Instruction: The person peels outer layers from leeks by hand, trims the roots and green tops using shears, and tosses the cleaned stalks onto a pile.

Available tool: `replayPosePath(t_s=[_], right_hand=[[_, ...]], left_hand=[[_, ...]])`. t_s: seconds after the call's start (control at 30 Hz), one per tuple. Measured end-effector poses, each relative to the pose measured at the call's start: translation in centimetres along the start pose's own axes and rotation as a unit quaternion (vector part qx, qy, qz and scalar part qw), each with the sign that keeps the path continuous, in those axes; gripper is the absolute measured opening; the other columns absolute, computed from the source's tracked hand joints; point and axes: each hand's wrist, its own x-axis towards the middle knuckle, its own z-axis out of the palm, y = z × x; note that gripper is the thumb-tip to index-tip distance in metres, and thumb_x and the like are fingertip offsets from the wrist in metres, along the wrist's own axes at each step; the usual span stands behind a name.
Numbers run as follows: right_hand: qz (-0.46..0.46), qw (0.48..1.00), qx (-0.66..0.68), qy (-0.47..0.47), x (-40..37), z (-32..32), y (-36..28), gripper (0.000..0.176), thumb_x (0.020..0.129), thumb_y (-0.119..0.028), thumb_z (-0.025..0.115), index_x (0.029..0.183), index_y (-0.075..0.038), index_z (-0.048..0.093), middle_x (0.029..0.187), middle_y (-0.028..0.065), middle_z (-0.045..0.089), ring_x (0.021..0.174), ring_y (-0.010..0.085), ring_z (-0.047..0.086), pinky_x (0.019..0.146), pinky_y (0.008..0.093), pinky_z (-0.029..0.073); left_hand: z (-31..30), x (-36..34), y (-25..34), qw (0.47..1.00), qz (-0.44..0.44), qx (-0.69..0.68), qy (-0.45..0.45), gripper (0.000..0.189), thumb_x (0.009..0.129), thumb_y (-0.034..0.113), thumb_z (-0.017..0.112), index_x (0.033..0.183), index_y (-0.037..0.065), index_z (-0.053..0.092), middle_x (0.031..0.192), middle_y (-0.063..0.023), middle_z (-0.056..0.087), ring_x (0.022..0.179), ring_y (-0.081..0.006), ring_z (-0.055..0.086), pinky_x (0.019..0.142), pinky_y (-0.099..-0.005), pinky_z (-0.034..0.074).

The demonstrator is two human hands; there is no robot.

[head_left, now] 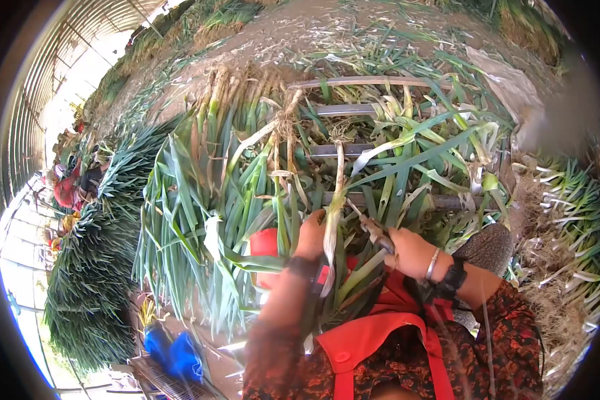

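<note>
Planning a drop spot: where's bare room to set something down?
Best: brown ground beyond the farthest bar, bordered top right by a plant heap; leaf scraps litter parts of it. The pale sheet right of the bars looks mostly uncovered, though creased. Crowded: the bars, partly under leaves; the leek pile left of them; around left hand and right hand.

The left grip (pixel 310 237) is partly out of my sight behind the pale leek stalk (pixel 333 227). The right grip (pixel 411 253) covers one end of a tool (pixel 375 233) whose kind I can't make out. Red things (pixel 65 191) far left are too small to tell, a grey smear (pixel 570 119) blurs the upper right, and the bottom edge crops the red apron (pixel 355 343).
</note>
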Motion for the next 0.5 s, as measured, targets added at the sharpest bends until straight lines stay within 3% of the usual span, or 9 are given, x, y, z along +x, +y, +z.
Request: replayPosePath(t_s=[0.07, 0.1, 0.17, 0.2, 0.37, 0.5], right_hand=[[0.014, 0.999, -0.027, 0.041, 0.4, 0.2, 0.0, 0.041, 0.076, -0.019, 0.068, 0.104, 0.004, 0.051, 0.094, 0.0273, 0.059, 0.087, 0.0444, 0.059, 0.075, 0.0474, 0.048], [0.020, 0.999, 0.018, 0.016, -0.4, -0.6, -1.7, 0.042, 0.076, -0.020, 0.068, 0.105, 0.004, 0.050, 0.095, 0.0272, 0.059, 0.088, 0.0434, 0.058, 0.077, 0.0465, 0.048], [-0.052, 0.998, 0.024, 0.007, -1.7, 0.4, -1.3, 0.042, 0.077, -0.020, 0.068, 0.106, 0.004, 0.050, 0.095, 0.0271, 0.058, 0.088, 0.0432, 0.058, 0.077, 0.0464, 0.048], [-0.088, 0.996, 0.025, 0.003, -2.4, 0.7, -1.2, 0.043, 0.077, -0.021, 0.068, 0.107, 0.004, 0.050, 0.094, 0.0271, 0.058, 0.089, 0.0430, 0.058, 0.077, 0.0463, 0.048], [-0.012, 0.999, -0.046, 0.018, -0.4, 1.0, -0.5, 0.042, 0.078, -0.021, 0.068, 0.106, 0.004, 0.050, 0.096, 0.0283, 0.058, 0.090, 0.0437, 0.058, 0.077, 0.0477, 0.049], [0.011, 0.998, -0.059, 0.011, 6.0, -1.2, -1.1, 0.041, 0.077, -0.020, 0.069, 0.102, 0.006, 0.050, 0.096, 0.0291, 0.058, 0.087, 0.0446, 0.059, 0.076, 0.0476, 0.049]], left_hand=[[0.4, 0.2, -0.9, 0.998, 0.039, 0.017, 0.036, 0.048, 0.083, 0.014, 0.053, 0.130, 0.004, 0.051, 0.111, -0.0268, 0.063, 0.107, -0.0376, 0.060, 0.092, -0.0409, 0.046], [0.4, 0.3, -1.2, 0.997, 0.052, 0.019, 0.044, 0.049, 0.082, 0.013, 0.053, 0.131, 0.006, 0.051, 0.109, -0.0276, 0.063, 0.105, -0.0393, 0.060, 0.092, -0.0421, 0.046], [0.4, 0.3, -1.6, 0.997, 0.054, 0.034, 0.052, 0.051, 0.082, 0.010, 0.051, 0.133, 0.016, 0.049, 0.102, -0.0291, 0.063, 0.100, -0.0433, 0.060, 0.089, -0.0458, 0.047], [0.4, 0.1, -1.2, 0.997, 0.044, 0.033, 0.049, 0.051, 0.082, 0.009, 0.050, 0.133, 0.017, 0.049, 0.101, -0.0288, 0.064, 0.099, -0.0432, 0.061, 0.089, -0.0459, 0.047], [0.0, -0.3, 0.2, 0.998, 0.019, 0.053, 0.023, 0.051, 0.083, 0.006, 0.048, 0.131, 0.021, 0.051, 0.100, -0.0279, 0.064, 0.099, -0.0424, 0.061, 0.089, -0.0459, 0.047], [0.1, -0.3, -0.2, 0.998, 0.034, 0.053, 0.013, 0.045, 0.083, 0.006, 0.049, 0.126, 0.017, 0.056, 0.102, -0.0256, 0.065, 0.100, -0.0395, 0.062, 0.089, -0.0432, 0.047]])
